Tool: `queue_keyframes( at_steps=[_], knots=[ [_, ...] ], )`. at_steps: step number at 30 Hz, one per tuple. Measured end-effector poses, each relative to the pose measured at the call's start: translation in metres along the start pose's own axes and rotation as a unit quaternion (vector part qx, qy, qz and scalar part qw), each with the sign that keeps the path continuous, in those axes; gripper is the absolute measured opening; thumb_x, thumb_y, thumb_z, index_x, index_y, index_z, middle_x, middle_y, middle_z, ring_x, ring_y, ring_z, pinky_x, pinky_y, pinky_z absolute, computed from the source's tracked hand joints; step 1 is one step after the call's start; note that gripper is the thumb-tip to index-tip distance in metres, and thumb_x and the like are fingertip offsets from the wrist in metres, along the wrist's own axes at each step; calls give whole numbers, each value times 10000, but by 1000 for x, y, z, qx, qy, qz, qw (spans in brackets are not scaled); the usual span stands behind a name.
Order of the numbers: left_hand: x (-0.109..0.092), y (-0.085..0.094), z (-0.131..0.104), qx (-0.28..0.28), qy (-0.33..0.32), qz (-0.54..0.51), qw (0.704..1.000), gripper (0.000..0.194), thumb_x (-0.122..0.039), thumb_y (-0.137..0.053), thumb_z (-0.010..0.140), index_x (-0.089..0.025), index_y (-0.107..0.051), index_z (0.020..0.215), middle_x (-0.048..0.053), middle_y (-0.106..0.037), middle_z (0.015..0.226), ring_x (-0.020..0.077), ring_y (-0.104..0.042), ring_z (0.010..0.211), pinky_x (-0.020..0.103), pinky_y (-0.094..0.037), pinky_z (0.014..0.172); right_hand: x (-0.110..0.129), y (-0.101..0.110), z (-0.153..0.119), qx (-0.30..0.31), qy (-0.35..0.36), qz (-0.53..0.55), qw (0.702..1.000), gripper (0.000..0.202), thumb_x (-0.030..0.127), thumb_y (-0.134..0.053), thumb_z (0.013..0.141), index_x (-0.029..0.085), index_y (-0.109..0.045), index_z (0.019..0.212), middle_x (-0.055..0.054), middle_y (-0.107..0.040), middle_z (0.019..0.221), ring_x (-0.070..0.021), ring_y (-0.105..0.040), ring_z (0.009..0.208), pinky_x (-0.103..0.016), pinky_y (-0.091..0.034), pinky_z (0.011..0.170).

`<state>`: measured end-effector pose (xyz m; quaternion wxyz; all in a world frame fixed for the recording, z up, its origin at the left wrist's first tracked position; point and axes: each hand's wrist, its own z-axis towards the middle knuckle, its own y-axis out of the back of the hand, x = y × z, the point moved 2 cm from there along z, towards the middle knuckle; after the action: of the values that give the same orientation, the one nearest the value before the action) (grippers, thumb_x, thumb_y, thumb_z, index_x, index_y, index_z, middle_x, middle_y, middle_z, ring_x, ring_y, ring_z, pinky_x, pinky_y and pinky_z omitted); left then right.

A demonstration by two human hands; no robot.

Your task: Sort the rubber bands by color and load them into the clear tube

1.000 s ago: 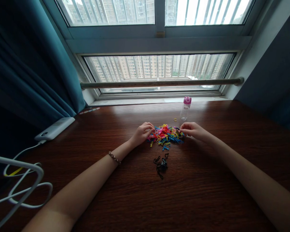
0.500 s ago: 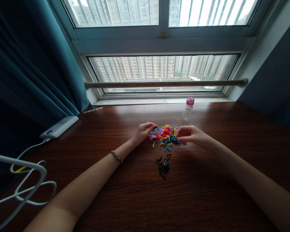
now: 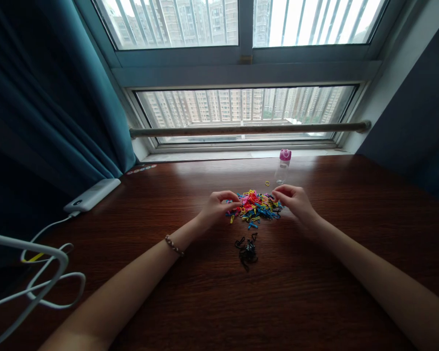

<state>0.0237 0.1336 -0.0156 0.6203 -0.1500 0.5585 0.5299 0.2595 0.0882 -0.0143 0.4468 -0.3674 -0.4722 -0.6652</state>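
A loose heap of small coloured rubber bands [image 3: 255,206] lies on the brown wooden table, in pink, red, yellow and blue with some dark ones. My left hand [image 3: 219,206] is at the heap's left edge, thumb and fingers curled together at the tips; what they pinch, if anything, is hidden. Over the upper right edge, my right hand [image 3: 293,199] has its fingertips drawn into a pinch, and anything in it is too small to name. Nearer me sits a smaller clump of black rubber bands [image 3: 248,251].
Behind the heap stands a clear bottle with a pink cap [image 3: 285,155], near a single yellow band [image 3: 267,184]. At the left, a white power bank [image 3: 92,195] with a looped white cable [image 3: 54,251] lies by the blue curtain [image 3: 58,87]. A window with a rail [image 3: 249,130] is beyond.
My right hand has shifted right and away from me, uncovering the heap's right side, where blue bands have spread out. My left hand has come slightly nearer and over the left edge.
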Motion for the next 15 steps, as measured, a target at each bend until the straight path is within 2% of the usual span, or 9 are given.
queue_keyframes(
  at_steps=[1,3,8,11,13,15],
  knots=[
    [-1,-3,-4,20,-8,15,1000,210,-334,-633,697,-129,-644,742,40,-627,719,133,-556,667,243,-439,628,-8,8,5,-50,1,-16,999,336,461,-558,704,133,-621,739,-23,-591,565,-105,-479,463,-231,-366,446],
    [-2,-10,-12,54,-32,46,997,188,-322,-631,706,-135,-654,716,44,-628,716,135,-556,677,250,-434,655,-21,17,11,-79,0,-53,995,373,490,-517,720,133,-623,753,-31,-598,572,-107,-465,444,-239,-358,440],
    [-6,-19,-31,77,-107,125,983,202,-341,-591,744,-156,-662,706,53,-605,690,137,-539,677,264,-430,678,-36,15,13,-18,8,-101,995,306,456,-616,641,159,-666,698,-34,-627,621,-123,-477,500,-249,-370,492],
    [-10,-23,-37,116,-163,166,966,183,-331,-580,757,-171,-665,730,56,-607,704,143,-540,703,275,-425,714,-36,11,11,20,34,-177,983,280,452,-628,632,178,-663,675,-23,-614,643,-120,-458,524,-245,-356,505],
    [-11,-23,-38,138,-183,181,956,169,-312,-561,775,-179,-664,758,58,-620,731,145,-548,724,280,-419,739,-37,9,11,38,49,-231,971,266,449,-630,634,186,-656,663,-19,-607,661,-124,-463,555,-243,-351,522],
    [-11,-22,-37,133,-184,185,956,164,-288,-538,795,-177,-659,786,60,-630,754,141,-552,731,280,-416,754,-38,9,11,52,52,-255,964,246,434,-627,647,191,-654,663,-17,-607,675,-127,-472,579,-241,-352,541]
  ],
)
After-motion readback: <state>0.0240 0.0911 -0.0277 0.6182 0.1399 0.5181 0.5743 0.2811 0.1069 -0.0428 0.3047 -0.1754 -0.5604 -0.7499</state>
